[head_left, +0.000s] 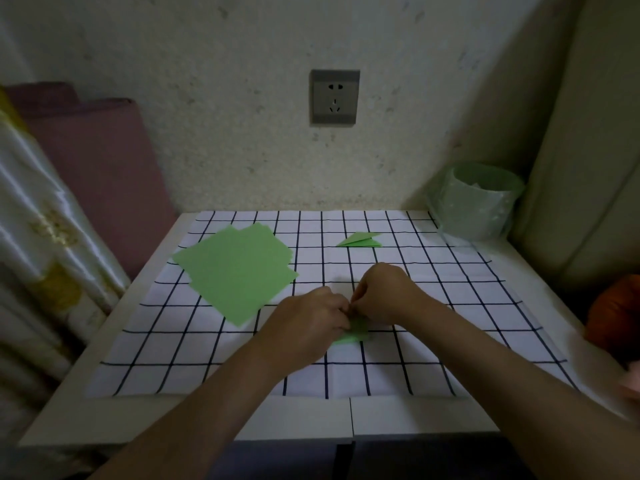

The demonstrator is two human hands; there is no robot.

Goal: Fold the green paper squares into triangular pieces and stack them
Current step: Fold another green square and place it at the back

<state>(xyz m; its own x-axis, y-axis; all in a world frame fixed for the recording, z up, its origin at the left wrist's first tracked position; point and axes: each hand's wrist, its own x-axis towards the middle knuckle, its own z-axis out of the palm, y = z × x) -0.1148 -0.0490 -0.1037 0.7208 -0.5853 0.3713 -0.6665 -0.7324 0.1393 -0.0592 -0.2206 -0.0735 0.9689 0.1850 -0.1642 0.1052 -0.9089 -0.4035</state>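
Observation:
A loose pile of flat green paper squares (235,268) lies on the left of the checked cloth (415,341). A folded green triangular piece (362,240) sits at the back, right of the middle. In the middle, my left hand (308,323) and my right hand (384,292) meet over a small, partly folded green paper (355,332). Both hands pinch it with curled fingers. Most of that paper is hidden under my fingers.
A small bin lined with a green bag (479,199) stands at the back right corner of the white table (242,420). An orange object (614,320) lies off the right edge. Pink rolled fabric (100,168) and a curtain lean at the left.

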